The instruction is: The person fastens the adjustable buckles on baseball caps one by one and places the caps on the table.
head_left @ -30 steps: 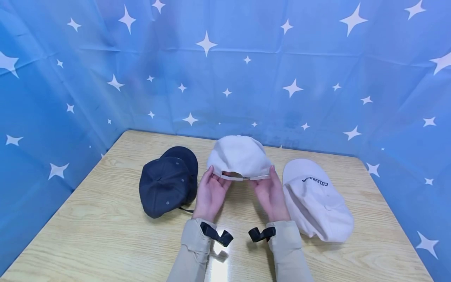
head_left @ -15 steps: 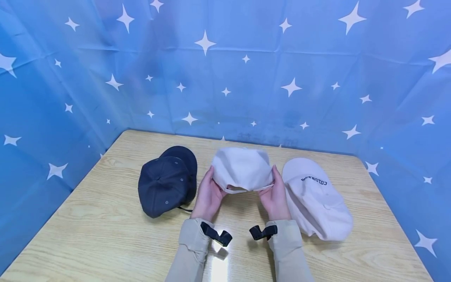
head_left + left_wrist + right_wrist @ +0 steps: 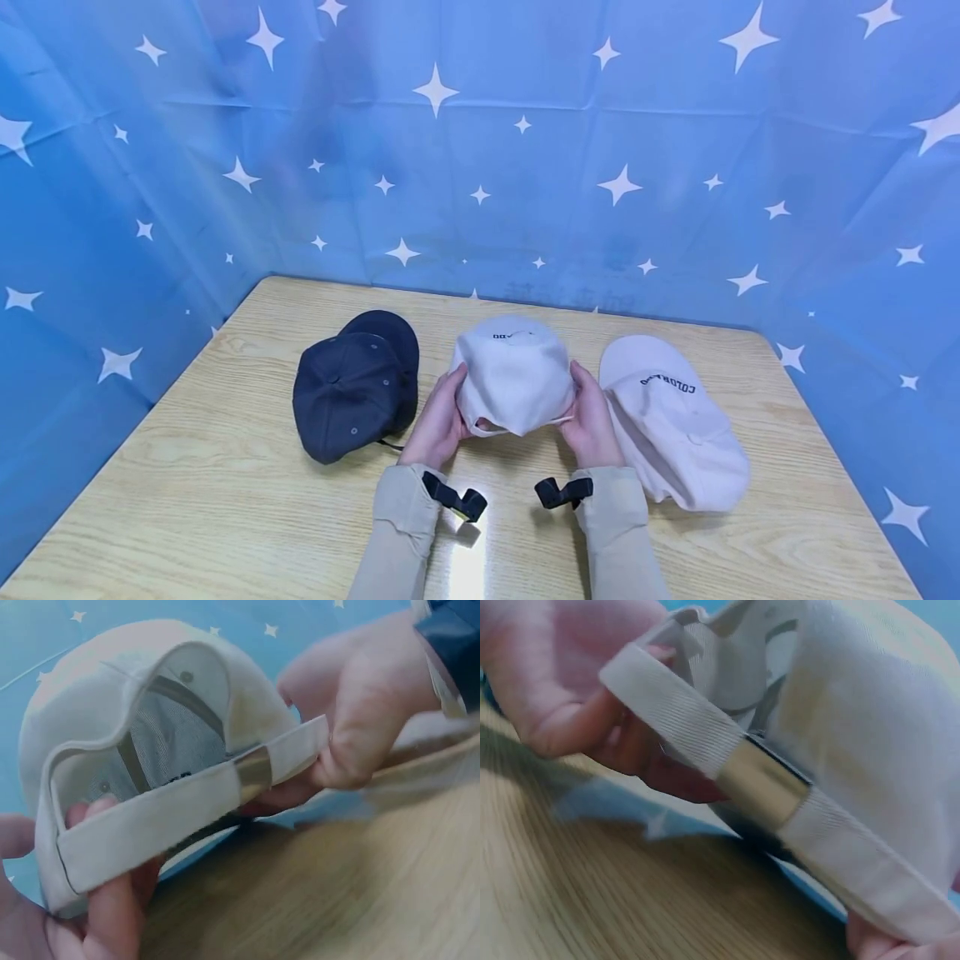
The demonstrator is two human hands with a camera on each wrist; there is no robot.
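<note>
A white baseball cap (image 3: 517, 375) is held between both hands above the middle of the table, its back towards me and part of its dark lettering showing on the far side. My left hand (image 3: 441, 421) grips the left lower edge, fingers under the rim and thumb up the side. On the opposite edge my right hand (image 3: 591, 423) grips in the same way. In the left wrist view the back strap (image 3: 157, 825) crosses the opening, with fingers hooked behind it. The right wrist view shows the strap's metal buckle (image 3: 763, 782). The cap's brim is hidden.
A dark navy cap (image 3: 348, 392) lies on the wooden table (image 3: 225, 500) to the left, brim pointing away. To the right lies another white cap (image 3: 675, 425) lettered COLORADO, close beside the right forearm. A blue star-patterned curtain (image 3: 480, 150) hangs behind the table.
The held white cap has come lower and nearer to me, tilting so that its crown top and lettering show. Both hands keep their grip. The other caps have not moved.
</note>
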